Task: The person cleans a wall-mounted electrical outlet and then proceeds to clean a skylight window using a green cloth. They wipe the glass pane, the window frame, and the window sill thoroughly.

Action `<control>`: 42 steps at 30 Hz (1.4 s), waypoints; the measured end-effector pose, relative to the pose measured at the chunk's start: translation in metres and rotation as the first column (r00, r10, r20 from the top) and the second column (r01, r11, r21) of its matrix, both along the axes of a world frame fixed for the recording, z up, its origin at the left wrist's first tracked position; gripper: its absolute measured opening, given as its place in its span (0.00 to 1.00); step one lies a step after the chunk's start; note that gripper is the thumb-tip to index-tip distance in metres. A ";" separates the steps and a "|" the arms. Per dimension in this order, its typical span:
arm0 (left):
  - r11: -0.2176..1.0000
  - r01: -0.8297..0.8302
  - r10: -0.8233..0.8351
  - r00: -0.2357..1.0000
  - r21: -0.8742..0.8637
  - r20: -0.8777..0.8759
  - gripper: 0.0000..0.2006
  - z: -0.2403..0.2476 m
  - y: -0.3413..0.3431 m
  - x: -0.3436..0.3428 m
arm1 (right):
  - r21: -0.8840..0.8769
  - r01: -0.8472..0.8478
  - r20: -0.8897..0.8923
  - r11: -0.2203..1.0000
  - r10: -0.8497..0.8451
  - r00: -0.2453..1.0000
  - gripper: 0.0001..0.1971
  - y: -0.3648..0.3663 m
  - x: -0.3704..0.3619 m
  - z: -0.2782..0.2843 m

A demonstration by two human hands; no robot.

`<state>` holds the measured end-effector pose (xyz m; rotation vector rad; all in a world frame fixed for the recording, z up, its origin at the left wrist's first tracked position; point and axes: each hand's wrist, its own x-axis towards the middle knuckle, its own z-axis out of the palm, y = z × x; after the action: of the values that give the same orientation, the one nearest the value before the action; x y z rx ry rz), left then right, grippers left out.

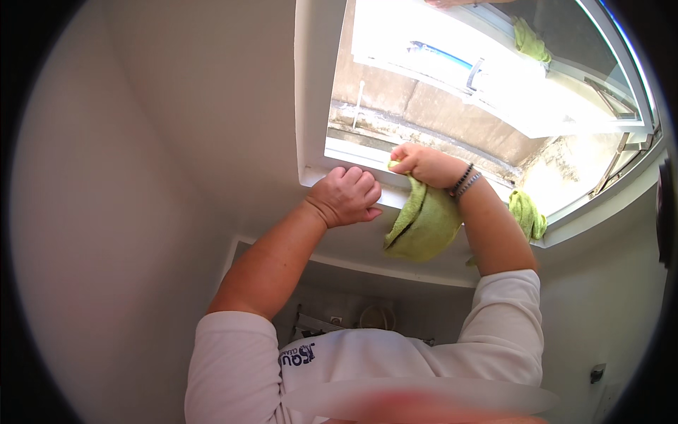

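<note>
My left hand [346,196] is curled closed against the inner edge of the white window sill [311,174]. The inside of its fingers is hidden, so I cannot tell if anything is in them. To its right, my right hand [427,166] pinches the upper edge of a lime-green cloth [429,225] over the sill. That cloth hangs down in a fold on the room side, with a dark line along its edge. Farther right, a second green cloth [526,214] drapes over the sill, partly behind my right forearm.
A window sash [639,127] stands swung outward at the upper right, its glass reflecting a cloth and a hand. Metal stay arms [613,161] join it to the frame. Outside is a stained wall [385,92]. Below me are a round bucket-like container [377,318] and a wall fitting [597,372].
</note>
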<state>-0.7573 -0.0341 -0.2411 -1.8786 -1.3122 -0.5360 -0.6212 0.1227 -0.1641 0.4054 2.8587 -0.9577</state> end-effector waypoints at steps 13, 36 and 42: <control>0.997 -0.052 0.054 0.998 -0.052 0.022 0.17 -0.001 0.003 -0.001 | 0.218 -0.086 0.005 0.972 0.087 0.996 0.17 -0.003 -0.018 -0.004; 0.992 -0.077 0.076 0.997 -0.096 -0.014 0.21 -0.002 0.003 0.006 | -0.863 -0.187 -0.500 0.470 -0.847 0.179 0.04 -0.012 0.197 0.003; 0.977 -0.170 0.164 0.985 -0.131 -0.056 0.21 -0.002 0.002 0.004 | -0.805 -0.417 -0.520 0.421 -0.840 0.156 0.04 -0.091 0.189 0.014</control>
<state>-0.7538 -0.0321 -0.2436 -1.8555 -1.4931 -0.3223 -0.4319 0.0312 -0.1500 0.1504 1.9583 -3.8246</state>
